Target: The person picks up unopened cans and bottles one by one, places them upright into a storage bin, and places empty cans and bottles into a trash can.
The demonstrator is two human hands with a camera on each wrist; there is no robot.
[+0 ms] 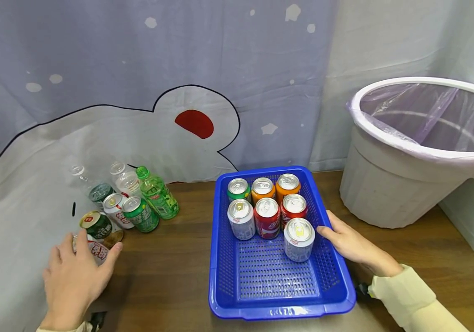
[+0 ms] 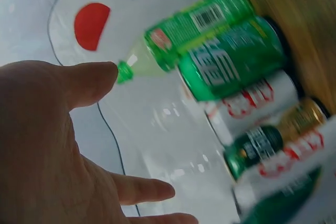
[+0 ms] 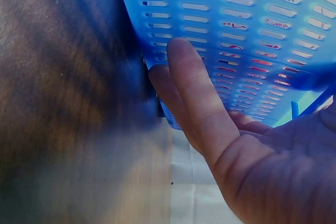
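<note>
At the left my left hand hovers with spread fingers over a white can with red lettering; in the left wrist view a gap shows between palm and cans. Beyond it stand a dark green and gold can, another white can, a green can, a green-capped bottle and two clear bottles. My right hand grips the right rim of a blue plastic basket, thumb over the edge, fingers along its outer wall. Several cans stand upright inside, including a silver-white one nearest me.
A white bin lined with a translucent purple bag stands at the back right. A patterned curtain hangs behind the wooden table and drapes along its left side.
</note>
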